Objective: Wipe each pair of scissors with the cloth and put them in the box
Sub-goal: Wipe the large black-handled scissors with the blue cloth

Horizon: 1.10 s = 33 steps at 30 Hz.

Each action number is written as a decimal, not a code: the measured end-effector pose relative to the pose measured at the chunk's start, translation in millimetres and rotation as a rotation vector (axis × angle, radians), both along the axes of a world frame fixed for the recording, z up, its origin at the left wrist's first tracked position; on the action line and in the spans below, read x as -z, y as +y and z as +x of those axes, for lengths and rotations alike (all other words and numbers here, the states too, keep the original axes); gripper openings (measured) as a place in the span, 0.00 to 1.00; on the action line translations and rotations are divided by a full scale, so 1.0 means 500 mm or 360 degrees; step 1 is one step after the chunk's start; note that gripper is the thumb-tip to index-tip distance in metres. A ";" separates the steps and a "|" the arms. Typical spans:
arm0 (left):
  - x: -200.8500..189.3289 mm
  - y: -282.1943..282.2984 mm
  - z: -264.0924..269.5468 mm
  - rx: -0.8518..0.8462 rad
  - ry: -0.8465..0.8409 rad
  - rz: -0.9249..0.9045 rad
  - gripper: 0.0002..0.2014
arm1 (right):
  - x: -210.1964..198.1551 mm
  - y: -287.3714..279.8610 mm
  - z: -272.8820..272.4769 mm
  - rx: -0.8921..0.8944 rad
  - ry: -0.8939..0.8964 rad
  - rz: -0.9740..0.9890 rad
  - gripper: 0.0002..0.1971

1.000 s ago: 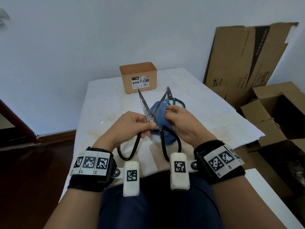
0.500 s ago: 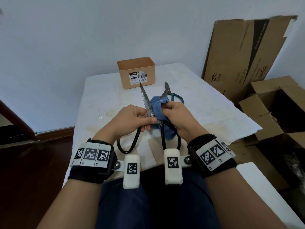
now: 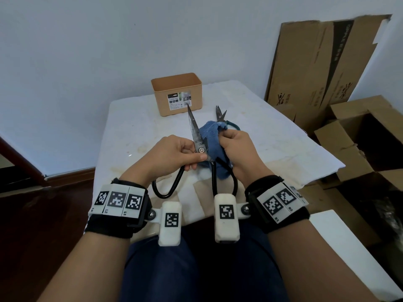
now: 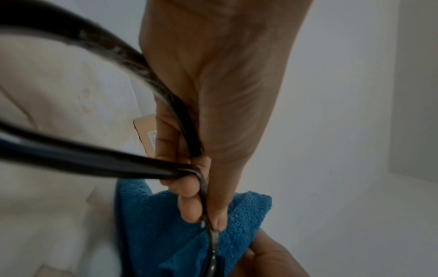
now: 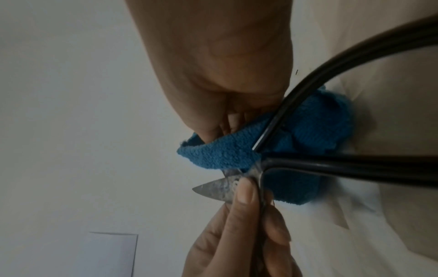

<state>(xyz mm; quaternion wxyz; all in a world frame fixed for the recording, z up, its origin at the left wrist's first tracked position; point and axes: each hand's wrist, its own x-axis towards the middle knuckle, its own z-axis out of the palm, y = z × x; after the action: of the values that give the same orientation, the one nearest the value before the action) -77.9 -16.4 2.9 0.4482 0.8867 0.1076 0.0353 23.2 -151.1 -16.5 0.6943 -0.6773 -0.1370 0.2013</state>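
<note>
My left hand point(image 3: 174, 155) pinches the large black-handled scissors point(image 3: 197, 136) at the pivot, blades spread and pointing away from me. One blade stands bare; the other is wrapped in the blue cloth point(image 3: 210, 136), which my right hand point(image 3: 236, 149) grips around it. In the left wrist view my fingers point(image 4: 189, 202) clamp the scissors point(image 4: 206, 234) against the cloth point(image 4: 151, 221). The right wrist view shows the cloth point(image 5: 220, 155) folded over one blade and the black handle loops point(image 5: 355, 166). A smaller pair of green-handled scissors point(image 3: 221, 116) lies on the table behind the cloth. The tan box point(image 3: 176, 93) stands open at the table's far edge.
The white cloth-covered table point(image 3: 272, 136) is stained, with tan patches near me. Flattened cardboard point(image 3: 322, 62) leans on the wall at right, and open cardboard boxes point(image 3: 362, 140) sit on the floor beside the table. A dark wooden floor lies at left.
My right hand has slid with the cloth down the right blade toward the pivot, covering that blade. My left hand keeps its pinch on the scissors.
</note>
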 end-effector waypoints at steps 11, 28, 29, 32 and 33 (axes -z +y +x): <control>0.004 0.000 -0.002 0.0036 0.0019 0.0012 0.16 | -0.009 -0.009 0.013 0.0092 0.0083 0.0191 0.12; 0.008 0.025 -0.015 0.0147 0.0195 0.0047 0.17 | -0.020 -0.040 0.060 0.0318 0.0167 0.0230 0.07; 0.007 0.030 -0.017 0.0141 0.0202 0.0030 0.18 | -0.023 -0.047 0.066 0.0335 0.0148 0.0212 0.07; -0.006 0.041 -0.015 0.0139 0.0249 0.0056 0.19 | -0.026 -0.052 0.077 0.0377 0.0012 0.0097 0.09; -0.013 0.043 -0.011 0.0143 0.0271 0.0080 0.19 | -0.026 -0.049 0.079 0.0400 -0.0062 0.0039 0.10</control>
<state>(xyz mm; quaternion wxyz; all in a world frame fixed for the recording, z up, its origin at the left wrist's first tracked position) -83.6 5.0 9.2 0.4164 0.9013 0.1044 -0.0576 62.7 -175.8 -3.5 0.7195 -0.6844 -0.0670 0.0977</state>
